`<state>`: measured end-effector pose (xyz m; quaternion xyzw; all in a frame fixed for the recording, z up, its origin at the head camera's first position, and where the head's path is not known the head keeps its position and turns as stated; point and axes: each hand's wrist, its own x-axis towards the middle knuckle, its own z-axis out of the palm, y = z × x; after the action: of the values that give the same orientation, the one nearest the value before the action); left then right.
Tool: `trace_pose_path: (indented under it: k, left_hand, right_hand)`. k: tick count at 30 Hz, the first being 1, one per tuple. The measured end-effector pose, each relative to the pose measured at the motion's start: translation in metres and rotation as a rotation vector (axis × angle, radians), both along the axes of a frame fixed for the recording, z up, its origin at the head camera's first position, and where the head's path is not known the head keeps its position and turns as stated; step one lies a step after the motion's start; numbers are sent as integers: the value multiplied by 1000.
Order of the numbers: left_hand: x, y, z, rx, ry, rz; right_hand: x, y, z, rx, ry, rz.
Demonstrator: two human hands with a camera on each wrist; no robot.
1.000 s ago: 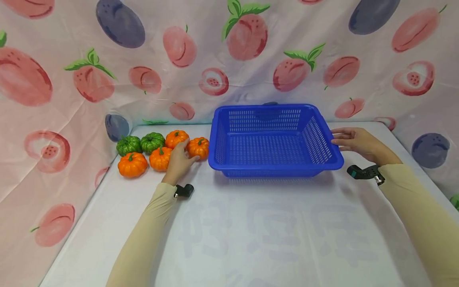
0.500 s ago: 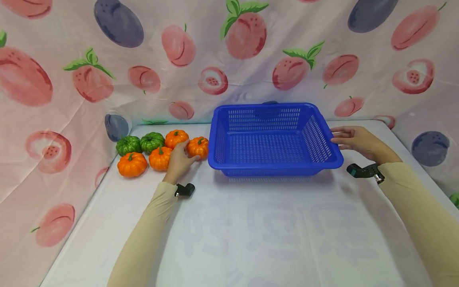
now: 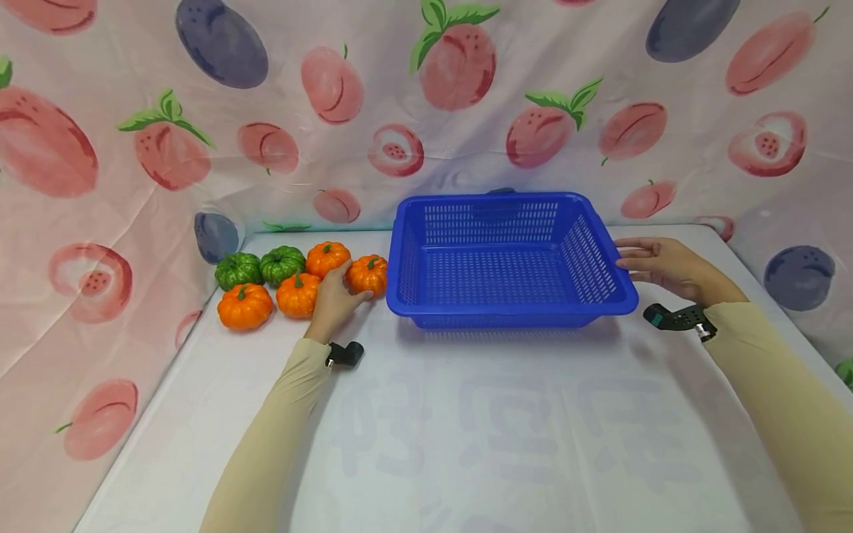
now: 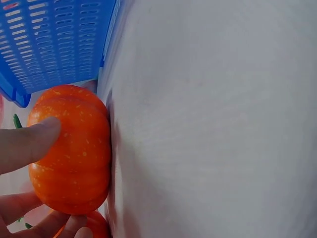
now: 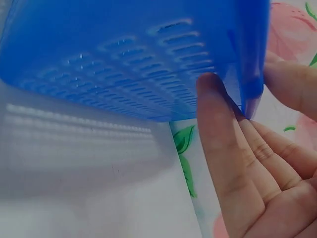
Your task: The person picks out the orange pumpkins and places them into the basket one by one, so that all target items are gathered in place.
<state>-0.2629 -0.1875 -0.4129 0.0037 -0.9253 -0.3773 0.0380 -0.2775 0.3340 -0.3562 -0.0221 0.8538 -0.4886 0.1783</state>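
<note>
An orange mini pumpkin [image 3: 368, 275] stands at the left end of the blue plastic basket [image 3: 513, 311]. My left hand [image 3: 335, 300] holds this pumpkin. In the left wrist view the thumb [image 4: 29, 144] lies on the orange pumpkin's [image 4: 74, 153] ribbed side, and other fingers reach round its lower end. My right hand [image 3: 673, 268] is at the basket's right rim. Seen from the right wrist, its fingers [image 5: 223, 153] touch the outer wall of the basket [image 5: 124, 29] under the lip, with another digit across the rim. The inside of the basket holds nothing.
Left of the left hand sit two green mini pumpkins [image 3: 283, 265] and more orange ones [image 3: 245, 306]. All stand on a white-covered table [image 3: 506, 429]. A fruit-print cloth [image 3: 280, 96] hangs close behind the basket and along both sides.
</note>
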Motion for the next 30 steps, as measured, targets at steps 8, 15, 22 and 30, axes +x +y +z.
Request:
trace_pose_path:
  k: [8,15,22,30]
  left_hand:
    - [-1,0,-1,-1,-10,5]
    - [-2,-1,-2,9,-20,1]
    - [-3,-2,-3,16,-15,-7]
    - [-3,-2,-3,22,-15,-13]
  right_hand:
    - [0,3,2,-44,-58,6]
    - [-2,5,5,-121,-133,20]
    - [-3,5,4,-185,-144,0]
    - [-4,4,2,-158,-128,-10]
